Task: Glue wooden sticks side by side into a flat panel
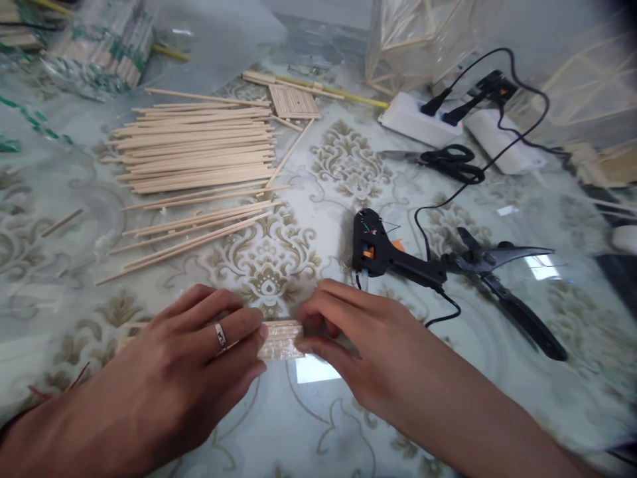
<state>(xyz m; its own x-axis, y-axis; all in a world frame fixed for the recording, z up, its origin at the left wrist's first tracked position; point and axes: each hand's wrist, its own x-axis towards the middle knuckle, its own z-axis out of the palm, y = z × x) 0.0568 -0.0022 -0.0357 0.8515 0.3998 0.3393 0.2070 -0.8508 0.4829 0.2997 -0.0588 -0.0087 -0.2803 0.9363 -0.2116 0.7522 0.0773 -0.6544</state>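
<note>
A narrow panel of wooden sticks (281, 340) laid side by side, with a shiny film of what looks like glue, lies low in the middle of the table. My left hand (194, 365), with a ring on one finger, covers its left part and grips it, fingers pressed together. At the panel's right end, my right hand (348, 332) pinches the edge between thumb and curled fingers. Under my left hand most of the panel is hidden; pale stick ends show just beyond that hand.
Beyond my hands lie a pile of wooden sticks (199, 146) and a small finished stick panel (293, 101). On the right are a black glue gun (371, 242), pliers-like cutters (497, 265), scissors (448, 159) and a white power strip (418, 119) with black cords. Wrapped stick bundles (104, 46) stand back left.
</note>
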